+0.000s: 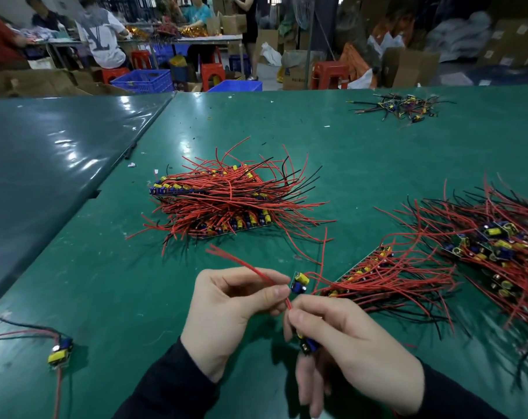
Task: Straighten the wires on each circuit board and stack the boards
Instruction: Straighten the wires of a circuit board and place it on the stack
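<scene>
I see a green tabletop with a glossy darker sheet butted against its left side. Behind it the room is a workshop: people sit and stand at a far table, with red stools, blue crates and cardboard boxes on the floor.

At the near left edge lies a lone circuit board with yellow and blue parts, its red and black wires running off to the left and downward. Further in, left of centre, I see a stack of boards with red and black wires fanning out on both sides.

My left hand pinches a bundle of red wires between thumb and curled fingers; the wire ends stick up and to the left. Just beside that thumb sits a small board, raised off the tabletop, though I cannot tell what carries it. My right hand grips the lower end of the same red wires at thumb and forefinger, and its other fingers curl round another board, mostly hidden under the hand.

Right of my hands lies a row of joined boards under loose red wires, then a larger tangled heap at the right edge. Far back on the right is a small dark pile of wired parts.
</scene>
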Tool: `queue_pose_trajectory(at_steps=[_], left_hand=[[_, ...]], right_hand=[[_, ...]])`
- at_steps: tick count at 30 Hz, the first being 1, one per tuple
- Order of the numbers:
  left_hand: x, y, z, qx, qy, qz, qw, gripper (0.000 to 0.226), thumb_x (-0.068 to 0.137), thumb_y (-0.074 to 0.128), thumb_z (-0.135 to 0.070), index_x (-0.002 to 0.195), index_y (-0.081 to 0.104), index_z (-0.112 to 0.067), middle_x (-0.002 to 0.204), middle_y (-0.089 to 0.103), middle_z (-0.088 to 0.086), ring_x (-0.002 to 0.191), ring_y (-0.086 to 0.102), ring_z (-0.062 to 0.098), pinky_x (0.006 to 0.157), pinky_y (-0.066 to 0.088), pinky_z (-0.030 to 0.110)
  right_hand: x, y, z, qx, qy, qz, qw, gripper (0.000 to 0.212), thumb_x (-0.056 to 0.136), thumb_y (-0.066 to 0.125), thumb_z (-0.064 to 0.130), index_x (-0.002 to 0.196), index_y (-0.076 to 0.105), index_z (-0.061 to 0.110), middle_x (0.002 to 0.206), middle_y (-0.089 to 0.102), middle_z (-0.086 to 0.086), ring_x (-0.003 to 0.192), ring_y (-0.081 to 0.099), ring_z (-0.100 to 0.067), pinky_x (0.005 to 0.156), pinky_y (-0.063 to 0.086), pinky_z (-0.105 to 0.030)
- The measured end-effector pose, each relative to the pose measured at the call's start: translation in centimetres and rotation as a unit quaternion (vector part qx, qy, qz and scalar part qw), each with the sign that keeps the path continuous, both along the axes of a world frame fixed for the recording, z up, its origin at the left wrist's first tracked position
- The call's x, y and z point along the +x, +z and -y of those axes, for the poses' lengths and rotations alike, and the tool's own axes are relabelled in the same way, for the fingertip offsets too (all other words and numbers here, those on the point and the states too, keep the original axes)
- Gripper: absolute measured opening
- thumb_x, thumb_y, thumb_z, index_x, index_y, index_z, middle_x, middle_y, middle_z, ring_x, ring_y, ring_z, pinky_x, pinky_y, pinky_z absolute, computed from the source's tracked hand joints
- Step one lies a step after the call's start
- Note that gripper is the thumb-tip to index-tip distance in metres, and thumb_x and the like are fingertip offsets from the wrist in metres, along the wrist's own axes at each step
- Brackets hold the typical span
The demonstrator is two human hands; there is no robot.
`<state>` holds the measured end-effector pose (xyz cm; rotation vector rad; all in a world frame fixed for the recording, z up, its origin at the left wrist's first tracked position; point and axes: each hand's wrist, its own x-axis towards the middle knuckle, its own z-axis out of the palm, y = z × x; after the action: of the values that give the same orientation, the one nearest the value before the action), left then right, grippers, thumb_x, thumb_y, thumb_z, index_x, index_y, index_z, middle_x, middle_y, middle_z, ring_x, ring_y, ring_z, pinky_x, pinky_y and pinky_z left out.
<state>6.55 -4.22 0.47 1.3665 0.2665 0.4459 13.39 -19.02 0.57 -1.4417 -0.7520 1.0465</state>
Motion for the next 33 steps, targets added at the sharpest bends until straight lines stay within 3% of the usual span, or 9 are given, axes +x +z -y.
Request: queue_pose_trajectory(at_steps=[2, 4, 10, 12, 16, 19, 23, 28, 33], left_hand=[[0.0, -0.3, 0.2, 0.136, 0.049, 0.017, 0.989, 0.015, 0.057, 0.082, 0.002, 0.064, 0.076, -0.010, 0.056, 0.067, 0.005, 0.052, 0.061, 0.010, 0.054, 0.047, 0.017], [-0.1, -0.5, 0.3, 0.199, 0.075, 0.014, 0.977, 0.017, 0.063, 0.080, 0.005, 0.065, 0.077, -0.012, 0.059, 0.069, 0.003, 0.055, 0.062, 0.007, 0.056, 0.047, 0.016], [0.2, 0.0, -0.2, -0.021, 0.057, 0.007, 0.998, 0.019, 0.063, 0.069, -0.007, 0.080, 0.077, -0.006, 0.064, 0.069, 0.016, 0.051, 0.060, 0.014, 0.051, 0.050, 0.019], [0.1, 0.3, -0.3, -0.006, 0.058, 0.011, 0.998, 0.013, 0.066, 0.069, 0.000, 0.074, 0.077, -0.006, 0.064, 0.069, 0.017, 0.050, 0.062, 0.015, 0.050, 0.051, 0.019], [0.1, 0.0, 0.2, 0.097, 0.093, 0.009, 0.991, 0.026, 0.073, 0.067, 0.014, 0.068, 0.075, -0.010, 0.057, 0.067, 0.012, 0.046, 0.062, 0.015, 0.047, 0.050, 0.019], [0.3, -0.1, -0.4, 0.053, 0.108, 0.007, 0.993, 0.021, 0.074, 0.066, 0.014, 0.075, 0.072, -0.006, 0.056, 0.067, 0.011, 0.048, 0.065, 0.017, 0.047, 0.052, 0.020], [0.2, -0.1, -0.7, 0.066, 0.119, 0.013, 0.991, 0.022, 0.074, 0.065, 0.017, 0.072, 0.073, -0.004, 0.056, 0.066, 0.011, 0.049, 0.067, 0.023, 0.046, 0.051, 0.020], [0.4, -0.2, -0.9, 0.021, 0.128, 0.015, 0.991, 0.025, 0.077, 0.063, 0.013, 0.091, 0.070, -0.006, 0.055, 0.063, 0.007, 0.046, 0.065, 0.023, 0.044, 0.052, 0.022], [0.2, -0.3, -1.0, 0.035, 0.139, 0.027, 0.989, 0.028, 0.078, 0.061, 0.017, 0.074, 0.074, -0.008, 0.056, 0.064, 0.009, 0.046, 0.066, 0.027, 0.043, 0.050, 0.020]], right_hand=[[-0.1, -0.6, 0.1, -0.015, -0.020, 0.074, 0.997, 0.027, 0.101, 0.041, 0.024, 0.077, 0.051, 0.020, 0.056, 0.061, -0.022, 0.042, 0.058, -0.028, 0.040, 0.038, -0.022], [-0.2, -0.9, 0.0, -0.018, -0.018, 0.077, 0.997, 0.024, 0.101, 0.040, 0.023, 0.080, 0.049, 0.016, 0.056, 0.062, -0.019, 0.042, 0.058, -0.026, 0.043, 0.041, -0.026], [0.0, 0.2, -0.4, -0.005, 0.023, -0.052, 0.998, 0.022, 0.090, 0.042, 0.033, 0.076, 0.055, 0.024, 0.056, 0.065, -0.013, 0.041, 0.061, -0.017, 0.038, 0.035, -0.018], [-0.1, 0.3, -0.5, -0.006, 0.035, -0.058, 0.998, 0.023, 0.094, 0.043, 0.032, 0.076, 0.056, 0.024, 0.057, 0.065, -0.012, 0.042, 0.060, -0.016, 0.038, 0.037, -0.018], [-0.3, 0.1, -0.4, -0.015, 0.030, -0.023, 0.999, 0.027, 0.100, 0.042, 0.021, 0.076, 0.055, 0.018, 0.057, 0.055, -0.009, 0.042, 0.059, -0.013, 0.037, 0.040, -0.017], [-0.3, 0.1, -0.5, -0.019, 0.041, -0.034, 0.998, 0.025, 0.096, 0.044, 0.028, 0.075, 0.056, 0.022, 0.057, 0.060, -0.016, 0.042, 0.059, -0.014, 0.039, 0.039, -0.018], [-0.4, 0.1, -0.5, -0.020, 0.053, -0.043, 0.997, 0.023, 0.091, 0.043, 0.031, 0.075, 0.057, 0.026, 0.054, 0.064, -0.005, 0.043, 0.059, -0.012, 0.040, 0.040, -0.019], [-0.6, 0.3, -0.5, -0.023, 0.052, -0.041, 0.998, 0.021, 0.090, 0.045, 0.032, 0.075, 0.058, 0.026, 0.055, 0.063, -0.006, 0.043, 0.058, -0.012, 0.040, 0.041, -0.019], [-0.6, 0.3, -0.5, -0.023, 0.047, -0.027, 0.998, 0.020, 0.088, 0.048, 0.034, 0.074, 0.059, 0.024, 0.055, 0.057, -0.004, 0.042, 0.057, -0.011, 0.041, 0.042, -0.020]])
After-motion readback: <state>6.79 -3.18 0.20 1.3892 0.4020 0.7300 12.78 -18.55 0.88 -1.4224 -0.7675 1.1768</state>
